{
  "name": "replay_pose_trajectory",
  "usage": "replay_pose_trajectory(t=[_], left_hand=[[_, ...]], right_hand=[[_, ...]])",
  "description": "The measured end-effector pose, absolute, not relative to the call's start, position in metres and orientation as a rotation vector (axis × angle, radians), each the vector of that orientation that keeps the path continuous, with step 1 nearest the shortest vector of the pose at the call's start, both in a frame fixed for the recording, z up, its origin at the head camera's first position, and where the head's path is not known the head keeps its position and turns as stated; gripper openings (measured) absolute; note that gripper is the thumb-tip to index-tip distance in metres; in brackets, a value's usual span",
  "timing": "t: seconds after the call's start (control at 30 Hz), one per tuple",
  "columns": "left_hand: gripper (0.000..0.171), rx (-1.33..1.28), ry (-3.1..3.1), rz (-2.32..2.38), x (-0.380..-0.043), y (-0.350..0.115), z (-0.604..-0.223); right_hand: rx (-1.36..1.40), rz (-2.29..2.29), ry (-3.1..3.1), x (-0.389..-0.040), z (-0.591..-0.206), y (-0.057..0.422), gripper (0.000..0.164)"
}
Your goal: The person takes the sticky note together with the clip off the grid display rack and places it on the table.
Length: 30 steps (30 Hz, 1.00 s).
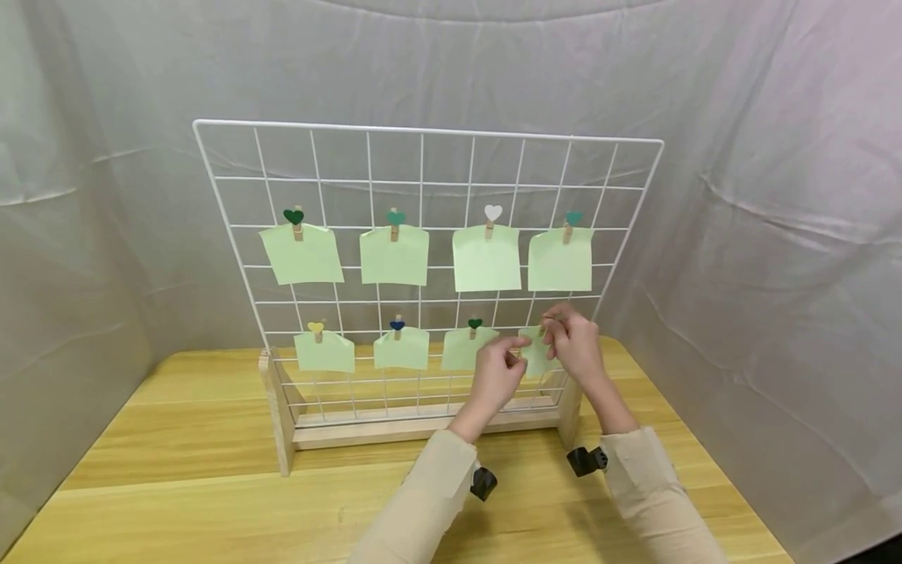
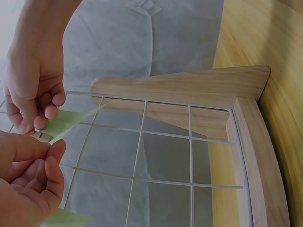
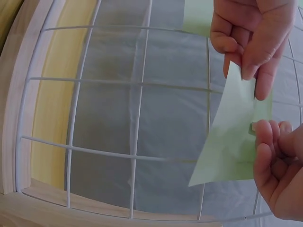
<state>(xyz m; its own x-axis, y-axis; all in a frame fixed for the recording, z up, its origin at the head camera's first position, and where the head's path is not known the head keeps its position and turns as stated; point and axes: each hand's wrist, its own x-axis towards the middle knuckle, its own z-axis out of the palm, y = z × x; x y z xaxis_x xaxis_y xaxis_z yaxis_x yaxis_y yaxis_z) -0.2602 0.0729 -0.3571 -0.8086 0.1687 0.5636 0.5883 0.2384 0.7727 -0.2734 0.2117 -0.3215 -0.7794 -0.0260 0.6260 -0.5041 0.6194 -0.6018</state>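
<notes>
Green note: being held at the lower right of the white grid, between both hands.
Left hand: left edge of note being pinched.
Right hand: nearer the clip, which is being pinched.
Clip axis: being mostly hidden by fingers; cannot tell.

Sleeved arms, two: we are holding both outstretched. Left hand, one: we are pinching. Right hand, one, near the left: we are pinching likewise.
</notes>
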Motion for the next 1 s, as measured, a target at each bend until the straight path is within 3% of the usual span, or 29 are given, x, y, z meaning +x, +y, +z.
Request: replay_pose_trajectory(t=[0.53,0.77,1.0], left_hand=[[0.030,-0.664,-2.164,-1.622,-0.257,0.073,-0.360],[0.031,-0.687,-2.126,-1.607,-0.255,0.073,-0.362],[0.029,-0.689,-2.098,-1.623,-0.251,0.073,-0.369]], right_hand=[[0.389,1.183,-2.074,-0.270,-0.323,0.213,0.010],[0.424,1.149,-2.045,-0.244,-0.303,0.198,0.012],[0.455,1.186,-2.019,-0.242,-0.305,0.203,0.011]])
